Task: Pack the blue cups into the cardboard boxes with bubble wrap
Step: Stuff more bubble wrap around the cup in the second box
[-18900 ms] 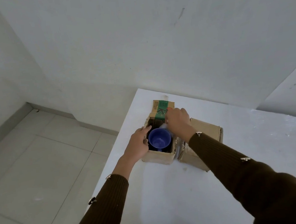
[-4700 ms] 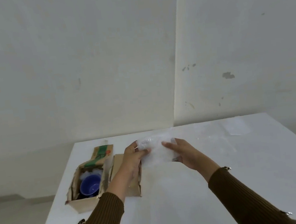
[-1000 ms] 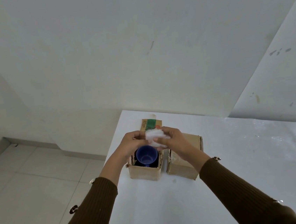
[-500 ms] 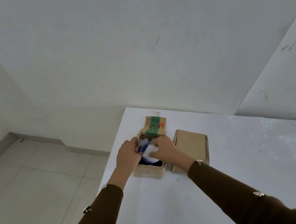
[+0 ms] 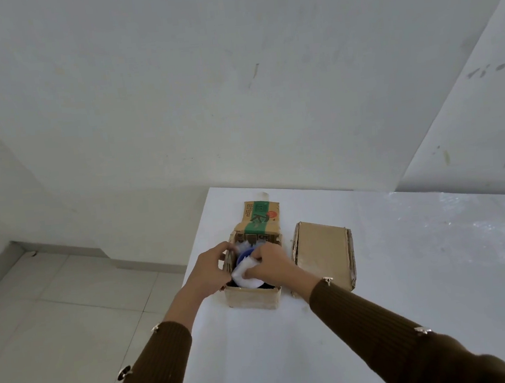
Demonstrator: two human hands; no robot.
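Observation:
An open cardboard box (image 5: pixel 251 299) stands near the left edge of the white table, its green-printed flap (image 5: pixel 260 220) folded back. Inside sits a blue cup (image 5: pixel 243 256), of which only a sliver of rim shows. A white wad of bubble wrap (image 5: pixel 245 274) lies over the cup's mouth. My right hand (image 5: pixel 270 266) grips the wad from the right and presses it down. My left hand (image 5: pixel 211 270) rests at the box's left wall with fingers on the wad's edge. More bubble wrap (image 5: pixel 244 244) shows at the back of the box.
A second cardboard box (image 5: pixel 324 254), shut, lies just right of the open one. A sheet of clear bubble wrap (image 5: pixel 466 218) lies flat on the table (image 5: pixel 324 355) at the far right. The table's left edge drops to a tiled floor (image 5: pixel 70 304).
Both hands have brought the bubble wrap wad down from above the box onto the cup. The wad now covers most of the cup's mouth.

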